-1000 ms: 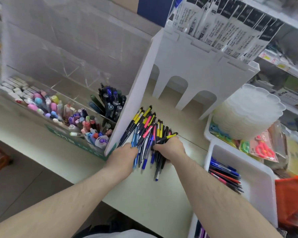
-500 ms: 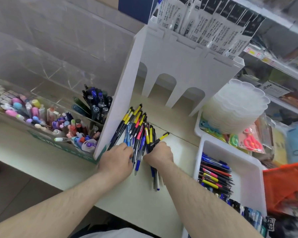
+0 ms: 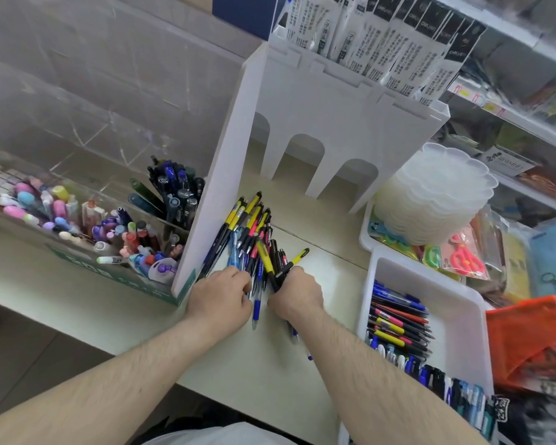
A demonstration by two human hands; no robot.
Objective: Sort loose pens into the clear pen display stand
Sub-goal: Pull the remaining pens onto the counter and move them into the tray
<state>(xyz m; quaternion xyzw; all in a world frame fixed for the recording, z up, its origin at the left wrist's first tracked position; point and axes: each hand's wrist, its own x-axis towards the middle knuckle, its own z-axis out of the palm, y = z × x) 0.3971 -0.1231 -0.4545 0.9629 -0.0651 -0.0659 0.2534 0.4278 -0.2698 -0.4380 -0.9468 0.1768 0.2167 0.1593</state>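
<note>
Pens (image 3: 254, 245) now bunched tighter than a second ago on the bench (image 3: 302, 364); left hand (image 3: 220, 292) and right hand (image 3: 297, 292) curl round the bundle; clear stand (image 3: 87, 139) waits at ten o'clock; lift seems near

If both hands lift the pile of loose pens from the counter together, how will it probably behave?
The pile of loose pens probably will not lift as one: the pens lie crossed and fanned. Their round, smooth barrels suggest some may slip out or roll on the counter. The left hand and right hand cover only the near ends.
</note>
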